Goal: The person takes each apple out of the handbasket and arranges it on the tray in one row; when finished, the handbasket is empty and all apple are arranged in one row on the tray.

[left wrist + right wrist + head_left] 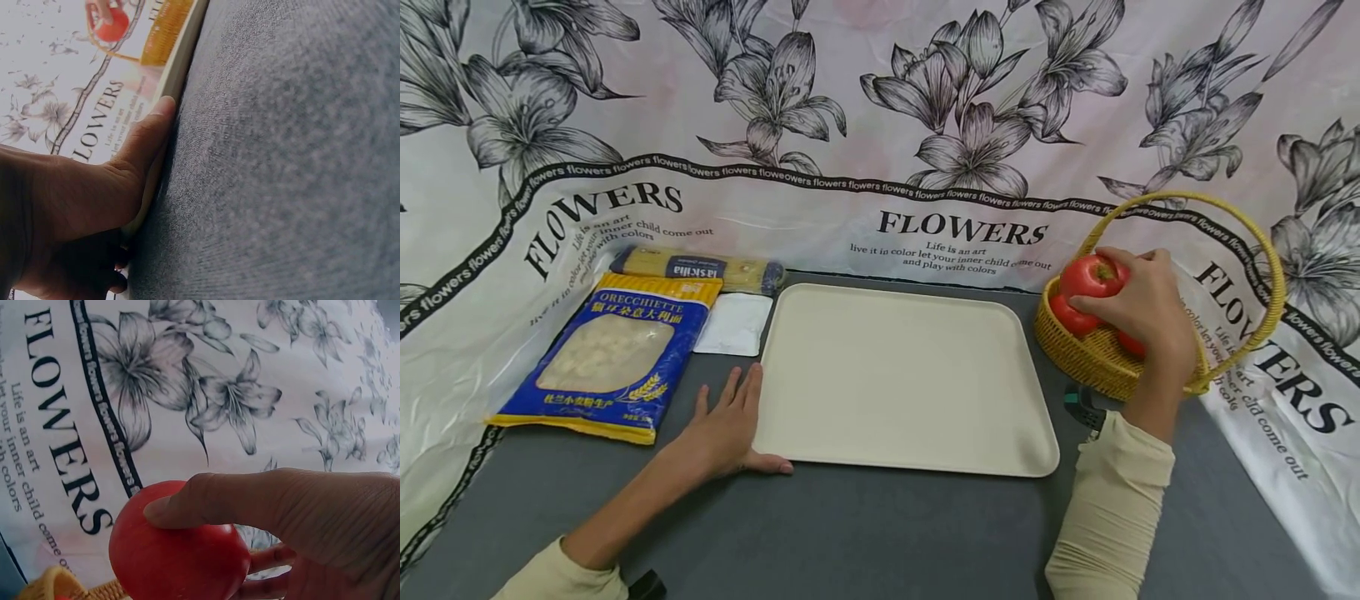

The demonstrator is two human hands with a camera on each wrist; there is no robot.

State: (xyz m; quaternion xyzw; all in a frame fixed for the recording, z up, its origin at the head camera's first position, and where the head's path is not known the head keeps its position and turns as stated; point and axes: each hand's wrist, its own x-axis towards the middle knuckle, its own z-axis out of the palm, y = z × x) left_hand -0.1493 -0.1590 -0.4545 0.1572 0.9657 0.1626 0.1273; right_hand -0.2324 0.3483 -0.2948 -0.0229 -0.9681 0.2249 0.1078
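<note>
In the head view my right hand (1150,304) pinches a red apple (1088,277) between thumb and fingers, over the yellow woven basket (1086,367). The right wrist view has the thumb lying across the held apple (178,550). More red fruit (1072,317) sits lower in the basket, partly covered by the hand. My left hand (724,429) rests at the near left corner of a cream tray (902,379), fingers straight along its side. In the left wrist view the thumb (147,134) touches the tray's front rim.
Left of the tray lie a blue and yellow orecchiette bag (606,358), a long pasta packet (700,268) and a small white packet (733,325). The basket's tall handle (1273,275) arches up on the right. Flower-printed cloth (820,212) covers the back of the grey table (865,533).
</note>
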